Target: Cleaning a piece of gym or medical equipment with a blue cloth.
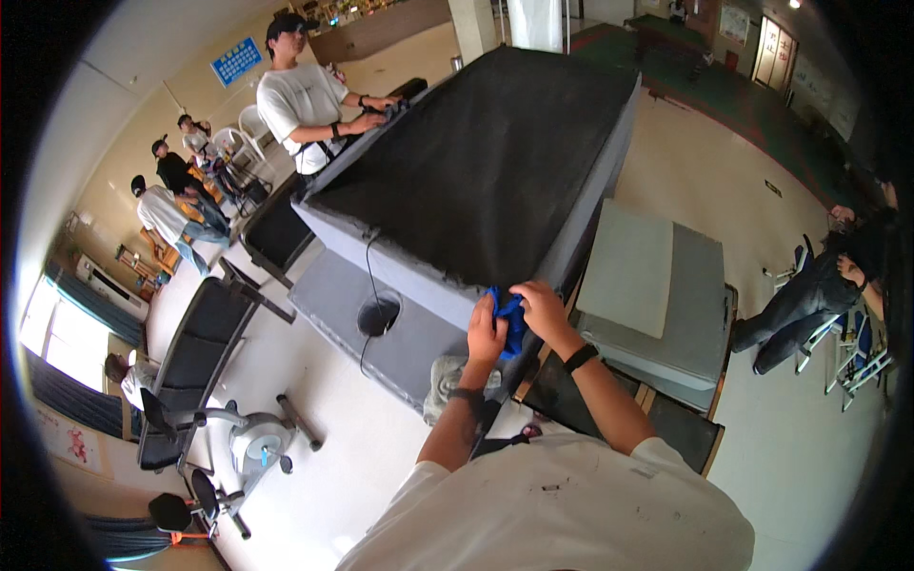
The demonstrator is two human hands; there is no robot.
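Both my hands grip a crumpled blue cloth at the near corner of a large grey box-shaped bed base. My left hand has the cloth on its left side, and my right hand pinches it from the right. The base's upward face is covered with black fabric. A thin dark cable runs down from its edge past a round hole in the grey padded slab below. Beside my left forearm lies a grey-green cloth.
Across the base, a person has both hands on a dark cloth at its edge. To the right stand stacked grey pads and a seated person. An exercise bike and black bench seats are on the left.
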